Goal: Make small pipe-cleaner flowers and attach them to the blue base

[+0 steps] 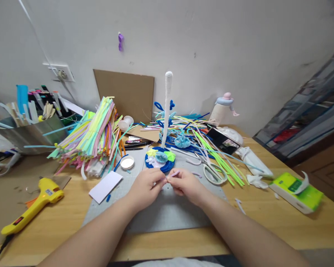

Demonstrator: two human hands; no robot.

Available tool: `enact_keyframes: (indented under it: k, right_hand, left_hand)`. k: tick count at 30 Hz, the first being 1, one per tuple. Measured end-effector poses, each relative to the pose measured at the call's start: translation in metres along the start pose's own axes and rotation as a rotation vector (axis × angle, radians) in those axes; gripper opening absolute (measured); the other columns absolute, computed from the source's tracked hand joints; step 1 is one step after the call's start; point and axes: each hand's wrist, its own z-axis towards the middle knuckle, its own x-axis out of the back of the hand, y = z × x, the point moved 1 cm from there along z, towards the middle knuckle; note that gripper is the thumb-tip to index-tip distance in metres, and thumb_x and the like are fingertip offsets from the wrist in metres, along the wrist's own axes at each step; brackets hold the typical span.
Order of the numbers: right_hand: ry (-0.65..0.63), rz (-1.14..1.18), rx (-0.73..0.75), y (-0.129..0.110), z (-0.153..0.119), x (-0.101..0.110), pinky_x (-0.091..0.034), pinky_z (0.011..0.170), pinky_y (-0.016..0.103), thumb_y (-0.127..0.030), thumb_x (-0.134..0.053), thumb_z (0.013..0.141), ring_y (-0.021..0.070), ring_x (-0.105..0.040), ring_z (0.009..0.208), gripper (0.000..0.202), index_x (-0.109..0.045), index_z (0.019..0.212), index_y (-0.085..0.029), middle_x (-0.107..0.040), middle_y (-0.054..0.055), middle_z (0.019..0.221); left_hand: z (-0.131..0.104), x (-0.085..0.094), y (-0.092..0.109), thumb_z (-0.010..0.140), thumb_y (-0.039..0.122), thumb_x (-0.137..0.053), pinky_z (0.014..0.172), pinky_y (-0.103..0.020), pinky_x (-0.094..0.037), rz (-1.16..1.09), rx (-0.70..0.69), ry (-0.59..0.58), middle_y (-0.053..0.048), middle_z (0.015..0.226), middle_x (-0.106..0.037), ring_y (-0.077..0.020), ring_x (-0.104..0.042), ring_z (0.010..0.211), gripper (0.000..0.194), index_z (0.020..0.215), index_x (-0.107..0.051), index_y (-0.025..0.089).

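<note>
Over the grey mat (169, 215), my left hand (147, 187) and my right hand (186, 185) meet at their fingertips. Both are closed in a pinch. A short light purple pipe cleaner piece (174, 173) sticks out from my right fingers. What my left fingertips grip is too small and hidden to make out. Just beyond my hands lies a round dark blue base (169, 165) bearing yellow, green, white and light blue fuzzy shapes. A tall white fuzzy stick (167, 107) stands upright behind it.
Scissors (215, 174) lie right of my hands among green pipe cleaners (219, 155). A big pipe cleaner bundle (91, 137) and a white card (105, 186) are to the left. A yellow glue gun (33, 204) rests far left, a green tissue pack (296, 191) far right.
</note>
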Motion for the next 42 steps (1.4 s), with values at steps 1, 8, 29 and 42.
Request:
enact_keyframes:
  k: [1,8,29,42]
  right_hand:
    - [0.048,-0.192,0.073,-0.008,-0.003,0.008,-0.030,0.042,0.020,-0.038,-0.056,0.074,0.0081,-0.037,0.041,0.021,-0.050,0.071,-0.018,-0.043,-0.005,0.052]
    - [0.568,-1.145,-0.256,-0.014,-0.029,0.114,-0.037,0.063,0.030,-0.034,-0.052,0.078,0.0249,-0.058,0.080,0.022,-0.062,0.081,-0.015,-0.064,0.014,0.085]
    - [0.079,0.495,0.023,0.008,-0.088,0.045,-0.044,0.057,0.027,-0.073,-0.043,0.070,0.0136,-0.053,0.062,0.059,-0.054,0.093,-0.019,-0.054,0.005,0.081]
    - [0.125,-0.126,-0.025,0.018,-0.098,-0.022,-0.033,0.052,0.020,-0.043,-0.057,0.078,0.0088,-0.037,0.058,0.028,-0.043,0.077,-0.019,-0.042,-0.004,0.067]
  left_hand:
    - [0.000,-0.002,-0.001,0.083,0.028,-0.045,0.068,-0.026,-0.033,-0.063,0.053,-0.008,-0.002,0.070,-0.056,-0.0149,-0.048,0.071,0.023,0.067,-0.058,0.017]
    - [0.001,-0.009,0.000,0.073,0.038,-0.057,0.052,-0.021,-0.028,-0.800,0.419,-0.032,-0.001,0.055,-0.055,-0.0094,-0.043,0.052,0.028,0.069,-0.065,0.012]
    - [-0.003,-0.011,0.002,0.075,0.035,-0.060,0.048,-0.019,-0.026,-1.140,0.507,-0.035,-0.001,0.059,-0.053,-0.0068,-0.045,0.053,0.023,0.072,-0.062,0.012]
    - [-0.005,-0.012,0.015,0.080,0.037,-0.055,0.058,-0.022,-0.037,-1.217,0.429,0.045,-0.004,0.076,-0.060,-0.0111,-0.055,0.067,0.024,0.072,-0.056,0.014]
